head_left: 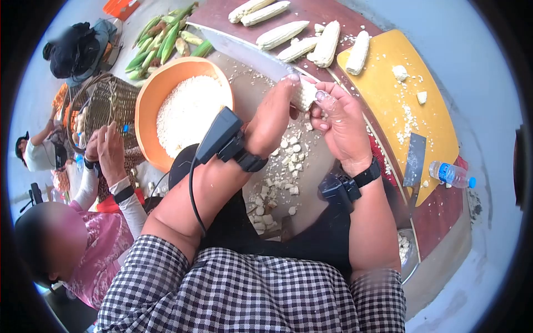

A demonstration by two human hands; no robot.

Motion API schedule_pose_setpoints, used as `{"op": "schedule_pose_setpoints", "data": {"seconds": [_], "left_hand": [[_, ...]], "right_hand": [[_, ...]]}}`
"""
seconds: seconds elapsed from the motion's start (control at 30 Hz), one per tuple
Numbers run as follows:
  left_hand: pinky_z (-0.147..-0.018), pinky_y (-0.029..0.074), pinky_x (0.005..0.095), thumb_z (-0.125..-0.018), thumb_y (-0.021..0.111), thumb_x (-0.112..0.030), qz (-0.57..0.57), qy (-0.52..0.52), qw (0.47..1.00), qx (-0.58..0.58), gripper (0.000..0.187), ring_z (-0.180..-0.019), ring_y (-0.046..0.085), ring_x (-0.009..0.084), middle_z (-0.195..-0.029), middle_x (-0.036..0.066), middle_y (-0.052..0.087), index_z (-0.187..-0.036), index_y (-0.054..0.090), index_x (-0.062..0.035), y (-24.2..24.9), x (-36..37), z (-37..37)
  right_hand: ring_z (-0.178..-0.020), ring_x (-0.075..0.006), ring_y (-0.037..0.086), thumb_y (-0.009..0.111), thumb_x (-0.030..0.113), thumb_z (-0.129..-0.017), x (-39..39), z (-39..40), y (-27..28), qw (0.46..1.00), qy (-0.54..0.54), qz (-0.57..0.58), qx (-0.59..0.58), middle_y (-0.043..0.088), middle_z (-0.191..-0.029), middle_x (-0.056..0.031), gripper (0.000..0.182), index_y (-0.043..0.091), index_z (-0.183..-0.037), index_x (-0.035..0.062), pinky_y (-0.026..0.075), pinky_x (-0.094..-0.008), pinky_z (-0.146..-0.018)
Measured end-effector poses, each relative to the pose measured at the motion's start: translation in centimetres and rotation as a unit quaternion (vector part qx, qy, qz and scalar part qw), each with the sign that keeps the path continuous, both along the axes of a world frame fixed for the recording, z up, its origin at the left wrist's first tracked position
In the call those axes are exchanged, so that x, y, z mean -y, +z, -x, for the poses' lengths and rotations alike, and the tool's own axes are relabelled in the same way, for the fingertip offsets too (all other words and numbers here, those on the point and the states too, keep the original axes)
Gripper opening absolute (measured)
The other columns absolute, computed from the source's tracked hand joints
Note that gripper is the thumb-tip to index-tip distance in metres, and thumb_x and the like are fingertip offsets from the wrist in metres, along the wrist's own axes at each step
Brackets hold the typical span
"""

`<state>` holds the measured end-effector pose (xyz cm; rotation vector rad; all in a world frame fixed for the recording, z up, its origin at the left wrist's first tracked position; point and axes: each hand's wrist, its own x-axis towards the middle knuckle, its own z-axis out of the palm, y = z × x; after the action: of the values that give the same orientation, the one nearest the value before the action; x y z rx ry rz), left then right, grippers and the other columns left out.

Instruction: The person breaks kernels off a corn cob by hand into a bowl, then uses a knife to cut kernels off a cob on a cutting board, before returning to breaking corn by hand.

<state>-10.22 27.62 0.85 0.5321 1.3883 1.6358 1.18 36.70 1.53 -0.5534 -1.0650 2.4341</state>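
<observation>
A short piece of pale corn cob [305, 94] is held between my two hands, beside the edge of the dark red table. My left hand [276, 114] has its fingers closed round the piece's left side; most of those fingers are hidden behind the hand. My right hand [345, 119] pinches the other end with thumb and fingers, and bits of corn stick to its skin. To the left stands an orange basin [146, 119] filled with loose white kernels [189, 114]. Several whole peeled cobs [326, 44] lie on the table above my hands.
On the yellow cutting board [438, 105] are a cob, corn pieces, a cleaver [415, 160] and a water bottle [451, 174]. Cob pieces [291, 158] litter the floor below my hands. Unhusked corn [166, 41], a wicker basket [114, 100] and a co-worker [111, 238] are at left.
</observation>
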Motion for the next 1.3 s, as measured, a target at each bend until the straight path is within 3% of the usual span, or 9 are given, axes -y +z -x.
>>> {"op": "schedule_pose_setpoints", "data": {"seconds": [0.13, 0.23, 0.37, 0.53, 0.77, 0.87, 1.07, 1.3], "left_hand": [[-0.067, 0.034, 0.0231, -0.09, 0.035, -0.03, -0.048, -0.066, 0.995, 0.062, 0.043, -0.08, 0.049, 0.0104, -0.096, 0.003, 0.058, -0.116, 0.054, -0.0028, 1.2, 0.1, -0.2], [-0.069, 0.036, 0.0246, -0.09, 0.037, -0.03, -0.072, -0.097, 0.991, 0.056, 0.043, -0.083, 0.049, 0.0101, -0.098, 0.003, 0.059, -0.118, 0.053, -0.0021, 1.6, 0.2, -0.3], [-0.069, 0.04, 0.0257, -0.091, 0.043, -0.026, -0.094, -0.087, 0.975, 0.179, 0.036, -0.081, 0.052, 0.0127, -0.099, 0.005, 0.059, -0.116, 0.052, -0.0016, 1.6, 0.3, -0.4], [-0.07, 0.045, 0.0276, -0.091, 0.049, -0.024, -0.134, -0.093, 0.919, 0.359, 0.032, -0.077, 0.055, 0.0165, -0.098, 0.01, 0.059, -0.111, 0.051, 0.0005, 0.5, 0.2, 0.4], [-0.073, 0.046, 0.0291, -0.089, 0.054, -0.024, -0.131, -0.066, 0.926, 0.348, 0.034, -0.079, 0.055, 0.0175, -0.098, 0.012, 0.06, -0.111, 0.051, 0.0017, 1.0, 0.1, 0.2], [-0.074, 0.046, 0.0294, -0.088, 0.056, -0.023, -0.146, -0.07, 0.928, 0.335, 0.035, -0.081, 0.057, 0.0179, -0.099, 0.012, 0.06, -0.112, 0.052, 0.002, 0.7, 0.4, 0.3], [-0.075, 0.046, 0.0297, -0.088, 0.058, -0.022, -0.146, -0.106, 0.948, 0.264, 0.036, -0.083, 0.058, 0.0174, -0.101, 0.011, 0.06, -0.114, 0.053, 0.0022, 1.4, 0.4, 0.5], [-0.078, 0.049, 0.0313, -0.089, 0.058, -0.02, -0.137, -0.104, 0.944, 0.282, 0.039, -0.084, 0.06, 0.0189, -0.103, 0.013, 0.059, -0.119, 0.048, 0.0032, 1.5, 0.9, 0.8]], "right_hand": [[-0.065, -0.0047, 0.045, 0.056, 0.01, -0.09, -0.6, -0.6, 0.3, 0.999, -0.002, 0.036, -0.034, 0.055, -0.081, -0.0027, 0.014, 0.054, -0.101, 0.0005, 0.037, -0.0175, -0.052], [-0.064, -0.0046, 0.044, 0.057, 0.011, -0.09, -1.0, -0.9, -0.1, 0.998, -0.006, 0.044, -0.04, 0.054, -0.081, -0.002, 0.014, 0.054, -0.1, 0.0008, 0.037, -0.0174, -0.052], [-0.065, -0.0046, 0.044, 0.057, 0.013, -0.091, -0.9, -1.1, 0.3, 0.999, -0.023, 0.034, -0.031, 0.053, -0.081, -0.001, 0.014, 0.054, -0.098, 0.0008, 0.036, -0.017, -0.052], [-0.065, -0.0048, 0.045, 0.051, 0.011, -0.092, -0.6, -1.1, 1.0, 0.998, -0.052, 0.032, 0.002, 0.052, -0.079, -0.0007, 0.012, 0.055, -0.097, 0.0012, 0.036, -0.0166, -0.052], [-0.065, -0.0048, 0.046, 0.045, 0.007, -0.091, -1.4, -1.6, -0.6, 0.999, -0.018, -0.034, -0.001, 0.052, -0.08, -0.0023, 0.012, 0.055, -0.095, 0.0024, 0.036, -0.0164, -0.05], [-0.063, -0.004, 0.046, 0.049, 0.01, -0.091, -1.3, -1.6, 0.7, 0.999, -0.037, 0.018, -0.008, 0.051, -0.077, -0.0008, 0.01, 0.055, -0.095, 0.0028, 0.036, -0.016, -0.049], [-0.066, -0.004, 0.051, 0.061, 0.016, -0.089, -0.7, -1.3, 0.6, 0.995, -0.035, -0.092, 0.031, 0.055, -0.079, -0.0012, 0.021, 0.055, -0.101, 0.0004, 0.038, -0.0172, -0.049], [-0.065, -0.0043, 0.051, 0.06, 0.012, -0.089, -1.2, -1.7, 0.5, 0.998, -0.017, -0.058, -0.001, 0.056, -0.079, -0.0021, 0.018, 0.057, -0.102, -0.0013, 0.038, -0.0162, -0.049]]}}
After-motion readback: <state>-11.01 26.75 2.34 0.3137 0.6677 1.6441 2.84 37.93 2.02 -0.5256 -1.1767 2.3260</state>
